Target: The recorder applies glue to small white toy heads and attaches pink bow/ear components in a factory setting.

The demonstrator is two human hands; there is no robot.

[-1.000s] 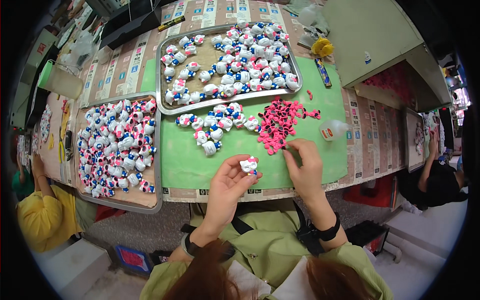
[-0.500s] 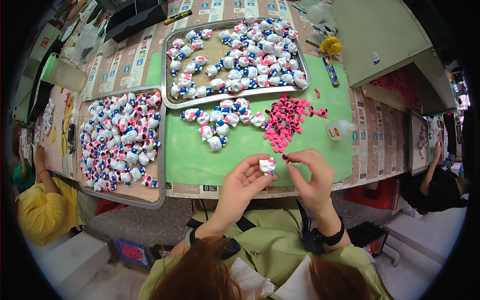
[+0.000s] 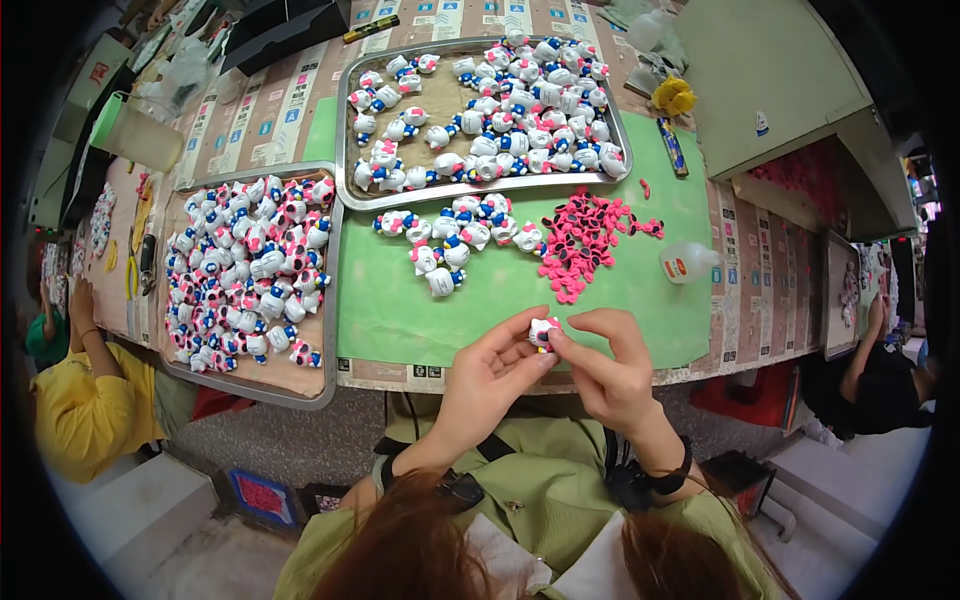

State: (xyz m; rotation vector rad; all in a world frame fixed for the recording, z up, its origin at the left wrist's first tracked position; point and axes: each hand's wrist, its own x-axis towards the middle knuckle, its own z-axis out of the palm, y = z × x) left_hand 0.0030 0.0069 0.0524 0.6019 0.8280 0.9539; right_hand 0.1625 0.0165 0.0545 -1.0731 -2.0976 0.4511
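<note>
A: What is in the left hand (image 3: 488, 380)?
B: A small white cat toy (image 3: 540, 327), held in the fingers near the middle of the frame, just above the table's front edge. The palm is turned up.

A: And the right hand (image 3: 615, 375)?
B: It is just beside, with the thumb and first finger bent in and their tips at the toy's face. Something dark shows there, but the fingers cover too much; I cannot tell whether they grip it.

A: What lies near the hands?
B: A heap of tiny pink sunglasses (image 3: 578, 245) with dark lenses, right of center on a green mat (image 3: 400, 325). A few lie apart at its right side. A clear bottle (image 3: 688, 262) is farther right, close to the mat's edge.

A: Any other toys?
B: A loose cluster of toys (image 3: 441, 283) left of the heap. More fill much of a metal tray (image 3: 435, 102) at the upper middle. A second tray (image 3: 270, 376), left of center, is crowded too, and many of its toys wear sunglasses.

A: Anyone nearby?
B: Someone in a yellow shirt (image 3: 95, 405) at the left edge.
</note>
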